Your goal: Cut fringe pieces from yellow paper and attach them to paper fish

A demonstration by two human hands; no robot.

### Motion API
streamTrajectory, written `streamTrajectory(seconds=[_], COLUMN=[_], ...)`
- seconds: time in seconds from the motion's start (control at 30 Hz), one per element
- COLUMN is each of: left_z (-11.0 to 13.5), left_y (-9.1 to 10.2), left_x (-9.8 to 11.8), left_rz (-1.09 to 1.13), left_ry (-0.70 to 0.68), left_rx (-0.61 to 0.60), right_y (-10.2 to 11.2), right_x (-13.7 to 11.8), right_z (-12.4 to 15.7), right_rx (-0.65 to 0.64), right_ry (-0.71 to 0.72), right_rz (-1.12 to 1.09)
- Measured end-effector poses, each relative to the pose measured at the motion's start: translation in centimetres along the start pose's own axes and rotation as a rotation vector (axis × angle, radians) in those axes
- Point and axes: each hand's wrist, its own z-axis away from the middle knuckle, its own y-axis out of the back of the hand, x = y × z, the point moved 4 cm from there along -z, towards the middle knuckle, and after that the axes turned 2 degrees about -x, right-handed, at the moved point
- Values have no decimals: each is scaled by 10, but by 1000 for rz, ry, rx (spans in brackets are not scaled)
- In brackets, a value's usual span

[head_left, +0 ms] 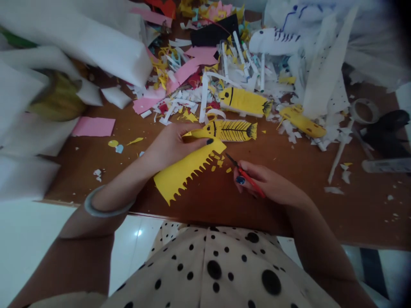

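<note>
My left hand (180,143) pinches the upper edge of a yellow sheet (183,169), thumb on top. Along its lower right edge the sheet is cut into a row of ragged teeth. Small yellow snippets (220,162) lie beside that edge. In my right hand (260,177) is a pair of red-handled scissors (248,177), their dark tips just right of the sheet and apart from it. Beyond my left hand lies a yellow fish cutout (236,130) with black ribs drawn on it. Another yellow fish (245,102) rests behind it.
White foam blocks (109,51) fill the left side. Paper scraps (180,100) and white markers (239,51) heap up at the back. A white fish (272,41), a tape roll (365,111) and a black object (391,132) are on the right. A pink paper piece (93,126) lies left.
</note>
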Motion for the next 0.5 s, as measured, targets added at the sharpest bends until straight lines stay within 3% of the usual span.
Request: streamTrajectory(seconds=[0.17, 0.5], left_z=[2, 4], left_y=[-3, -6], left_x=[2, 4], left_rz=[1, 18], left_ry=[73, 146], left_rx=[-73, -110], right_y=[0, -6], right_x=[3, 3], right_z=[0, -4], right_rx=[-28, -56], right_ry=[-13, 26], right_rz=[55, -4])
